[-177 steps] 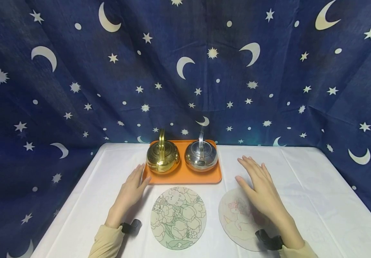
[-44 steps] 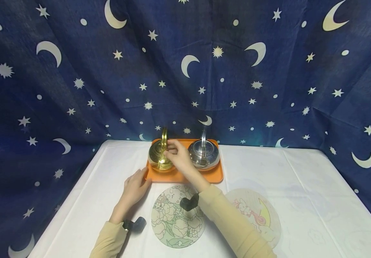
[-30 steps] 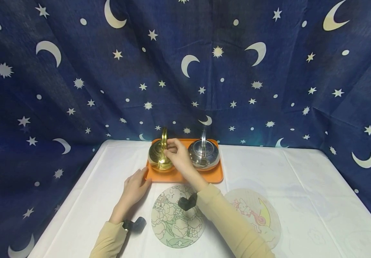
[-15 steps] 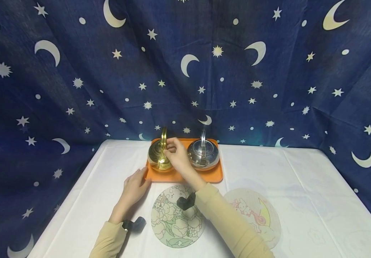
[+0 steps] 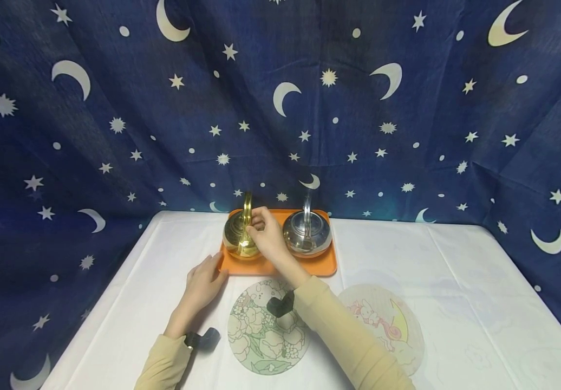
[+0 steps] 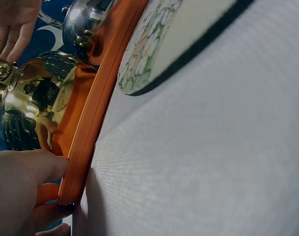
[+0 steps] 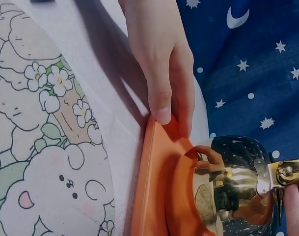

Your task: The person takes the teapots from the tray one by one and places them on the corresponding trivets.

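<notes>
A gold kettle (image 5: 234, 238) and a silver kettle (image 5: 315, 235) stand upright on an orange tray (image 5: 305, 267). My right hand (image 5: 269, 233) is at the right side of the gold kettle's raised handle (image 5: 247, 210), thumb and curled fingers at its lower part. In the right wrist view, only fingertips (image 7: 296, 211) show, by the handle's hinge; the exact contact is partly hidden. My left hand (image 5: 203, 281) grips the tray's near left corner. In the left wrist view, its thumb lies on the rim (image 6: 83, 142) and other fingers lie outside the corner, partly hidden.
A round mat with a green floral drawing (image 5: 261, 346) lies in front of the tray, under my right wrist. A second round mat with a unicorn and moon (image 5: 402, 346) is partly covered by my right sleeve. A starry blue curtain (image 5: 383, 135) hangs behind the white-covered table (image 5: 456, 281).
Since the oldest frame, my right hand has moved left and forward from the unicorn mat to the gold kettle. My left hand has settled on the tray corner. Recent frames show almost no motion.
</notes>
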`<state>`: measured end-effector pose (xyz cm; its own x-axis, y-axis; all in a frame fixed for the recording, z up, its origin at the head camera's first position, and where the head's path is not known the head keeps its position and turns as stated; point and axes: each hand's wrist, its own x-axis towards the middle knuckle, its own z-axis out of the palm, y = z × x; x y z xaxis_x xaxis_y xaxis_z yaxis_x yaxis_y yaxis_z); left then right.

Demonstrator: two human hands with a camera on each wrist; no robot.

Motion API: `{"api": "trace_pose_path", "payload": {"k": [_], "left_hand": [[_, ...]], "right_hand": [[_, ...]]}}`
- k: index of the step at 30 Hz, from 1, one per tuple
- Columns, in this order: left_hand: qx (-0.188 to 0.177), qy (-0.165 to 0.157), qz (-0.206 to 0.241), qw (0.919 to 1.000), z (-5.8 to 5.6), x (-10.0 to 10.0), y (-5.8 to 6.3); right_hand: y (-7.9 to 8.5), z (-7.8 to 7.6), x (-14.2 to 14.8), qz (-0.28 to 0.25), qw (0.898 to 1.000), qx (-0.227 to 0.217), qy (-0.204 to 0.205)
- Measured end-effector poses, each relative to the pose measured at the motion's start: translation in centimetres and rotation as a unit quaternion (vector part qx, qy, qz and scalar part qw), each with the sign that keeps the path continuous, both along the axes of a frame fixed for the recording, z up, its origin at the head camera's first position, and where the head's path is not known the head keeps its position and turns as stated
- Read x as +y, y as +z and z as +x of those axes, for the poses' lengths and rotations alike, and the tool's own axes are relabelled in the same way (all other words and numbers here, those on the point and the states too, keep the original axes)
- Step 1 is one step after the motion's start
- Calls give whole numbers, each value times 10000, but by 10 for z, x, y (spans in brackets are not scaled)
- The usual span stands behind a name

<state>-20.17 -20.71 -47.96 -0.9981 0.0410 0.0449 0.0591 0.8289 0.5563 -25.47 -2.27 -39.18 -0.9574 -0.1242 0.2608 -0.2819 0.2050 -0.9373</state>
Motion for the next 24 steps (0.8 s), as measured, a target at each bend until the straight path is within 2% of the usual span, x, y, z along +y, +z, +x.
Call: {"api": "trace_pose_path", "payload": {"k": [24], "left_hand": [[17, -35, 10, 10000, 1, -1, -1]], "right_hand": [[-5, 0, 1, -240, 9995, -40, 201]]}}
